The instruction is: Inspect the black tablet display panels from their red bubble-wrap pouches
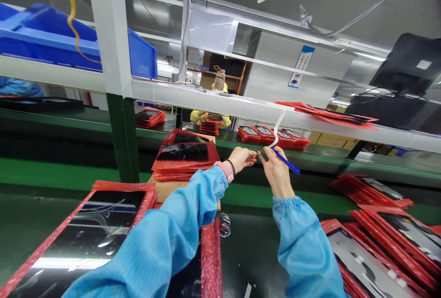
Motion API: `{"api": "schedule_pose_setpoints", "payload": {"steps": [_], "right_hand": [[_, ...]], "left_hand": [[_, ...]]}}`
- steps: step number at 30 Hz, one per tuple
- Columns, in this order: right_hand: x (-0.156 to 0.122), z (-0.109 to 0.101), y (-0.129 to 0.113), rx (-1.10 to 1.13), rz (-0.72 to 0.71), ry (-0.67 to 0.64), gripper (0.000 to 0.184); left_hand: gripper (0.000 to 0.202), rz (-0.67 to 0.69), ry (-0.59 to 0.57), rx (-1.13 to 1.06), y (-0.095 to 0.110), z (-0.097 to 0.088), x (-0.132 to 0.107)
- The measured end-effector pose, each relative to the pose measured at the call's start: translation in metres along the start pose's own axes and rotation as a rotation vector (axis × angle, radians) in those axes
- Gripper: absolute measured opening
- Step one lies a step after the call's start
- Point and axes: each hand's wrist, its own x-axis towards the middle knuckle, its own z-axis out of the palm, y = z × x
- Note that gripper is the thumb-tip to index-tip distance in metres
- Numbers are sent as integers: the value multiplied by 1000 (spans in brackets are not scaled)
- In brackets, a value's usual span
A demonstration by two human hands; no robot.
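Both my arms in blue sleeves reach forward over the green bench. My right hand [275, 167] is closed around a blue pen [288, 163] and also pinches the lower end of a white strip [277, 128] that hangs from the white shelf. My left hand [241, 157], with a pink band at the wrist, pinches toward the same strip end, its fingertips almost touching the right hand's. A stack of black panels in red bubble wrap [184, 156] lies just left of my hands.
A large black panel on red wrap [93, 229] lies near left. More red-wrapped panels [386, 252] pile at right and along the far conveyor [272, 133]. A white-and-green post [119, 118] stands left. Blue bin [141, 56] above; a person in yellow works beyond.
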Motion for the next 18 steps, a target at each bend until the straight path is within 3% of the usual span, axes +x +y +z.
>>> {"api": "schedule_pose_setpoints", "payload": {"steps": [3,6,10,14,18], "right_hand": [[-8,-9,13,-29,144,-19,31],[-32,-10,40,-104,280,-86,28],[-79,23,73,-212,283,-320,23],[-117,80,85,-329,140,-628,25],[-138,117,88,-497,-24,-822,27]], "left_hand": [[35,-9,80,162,8,-40,-17],[33,-44,141,281,8,-97,-54],[26,-94,188,355,-9,-161,-122],[22,-135,207,377,-25,-193,-169],[27,-123,237,382,-24,-207,-190]]}}
